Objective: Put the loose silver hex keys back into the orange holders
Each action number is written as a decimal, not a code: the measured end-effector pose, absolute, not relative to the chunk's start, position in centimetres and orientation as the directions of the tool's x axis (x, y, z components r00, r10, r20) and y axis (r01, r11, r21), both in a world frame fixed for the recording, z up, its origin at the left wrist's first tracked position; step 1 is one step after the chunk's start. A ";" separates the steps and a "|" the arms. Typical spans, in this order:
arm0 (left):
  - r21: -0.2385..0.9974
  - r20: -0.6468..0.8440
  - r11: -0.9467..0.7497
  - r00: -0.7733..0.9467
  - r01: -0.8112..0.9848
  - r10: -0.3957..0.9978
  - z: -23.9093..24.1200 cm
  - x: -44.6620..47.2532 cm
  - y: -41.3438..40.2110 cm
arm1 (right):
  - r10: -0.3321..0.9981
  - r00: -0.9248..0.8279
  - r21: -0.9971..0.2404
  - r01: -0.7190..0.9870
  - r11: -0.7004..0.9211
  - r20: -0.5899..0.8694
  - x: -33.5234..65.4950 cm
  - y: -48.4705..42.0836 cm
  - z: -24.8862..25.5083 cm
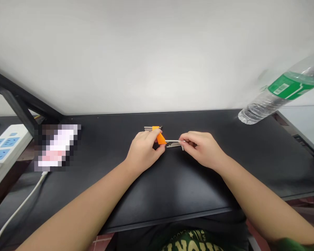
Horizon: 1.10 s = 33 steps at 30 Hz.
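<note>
My left hand [146, 148] is closed, with the thumb and fingers pinching an orange holder [161, 139]. My right hand [204, 148] pinches a thin metal hex key [172, 141] near one end; its other end meets the orange holder, though how far it goes in I cannot tell. Several loose hex keys [174, 144] lie on the table between the hands, one with a bent short end by my right fingers. Behind my left fingers, another orange piece [155, 128] has several metal rods [148, 128] sticking out to its left; my hand partly hides it.
The black table [178, 184] backs onto a white wall [146, 59]. At the right stands a clear bottle [261, 104] with a green label. To the left lie a blurred-out phone [57, 146], its white cable [21, 205] and a power strip [7, 146] beside a black frame [18, 104].
</note>
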<state>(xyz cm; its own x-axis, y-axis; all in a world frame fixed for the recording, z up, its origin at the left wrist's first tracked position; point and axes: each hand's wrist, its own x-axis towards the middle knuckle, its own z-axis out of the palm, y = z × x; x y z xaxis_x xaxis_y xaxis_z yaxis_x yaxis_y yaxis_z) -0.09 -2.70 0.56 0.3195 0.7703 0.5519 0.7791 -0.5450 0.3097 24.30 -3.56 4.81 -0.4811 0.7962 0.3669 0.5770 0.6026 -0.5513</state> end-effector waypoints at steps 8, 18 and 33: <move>0.259 0.510 -0.607 0.428 0.751 0.746 1.2 0.1 -2.9 | 0.768 -0.548 -0.512 0.579 0.635 0.333 24.5 -3.5 4.8; 0.268 0.446 -0.635 0.490 0.725 0.748 1.9 1.1 -3.7 | 0.848 -0.507 -0.716 0.534 0.449 0.154 22.4 -4.2 3.9; 0.356 0.515 -0.605 0.390 0.712 0.763 1.4 0.5 -3.1 | 0.793 -0.534 -0.713 0.430 0.554 0.294 23.0 -3.6 4.0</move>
<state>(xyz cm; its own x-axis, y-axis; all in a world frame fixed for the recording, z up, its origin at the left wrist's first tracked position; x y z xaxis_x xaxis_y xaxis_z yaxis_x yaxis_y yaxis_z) 0.48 -3.08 1.37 0.3904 0.7628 0.5155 0.7121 -0.6051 0.3561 22.96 -3.61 4.00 -0.5338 0.7930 0.2937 0.4303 0.5537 -0.7129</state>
